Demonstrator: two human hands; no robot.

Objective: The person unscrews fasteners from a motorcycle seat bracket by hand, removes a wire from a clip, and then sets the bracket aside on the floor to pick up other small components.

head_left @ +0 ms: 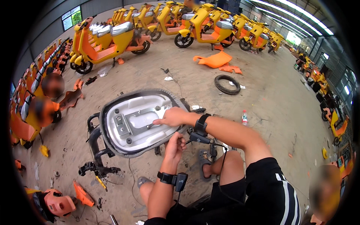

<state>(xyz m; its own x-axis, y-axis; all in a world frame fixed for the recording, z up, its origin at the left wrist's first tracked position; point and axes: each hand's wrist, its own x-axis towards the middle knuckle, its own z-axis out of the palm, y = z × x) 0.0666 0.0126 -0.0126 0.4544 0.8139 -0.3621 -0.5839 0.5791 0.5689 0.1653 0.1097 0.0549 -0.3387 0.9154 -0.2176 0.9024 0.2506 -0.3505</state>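
Seat (139,119) left of bottle (245,118), scooters (202,28) beyond

The 1 view looks from the left of 2 fisheye cameras worn side by side on the person's head, upright and unmirrored. It faces steeply down and forward, taking in the person's own striped black sleeve (275,191) at the near right and a grey shoe (204,165) below. The left hand (174,147) and right hand (172,116) are close to the lens, near mid-view, with the dark-rimmed pale shell (140,118). Past them, the floor (270,78) runs out to far yellow scooters (206,32) and, far right, roof lights (306,17). Straight edges bend toward the rim.
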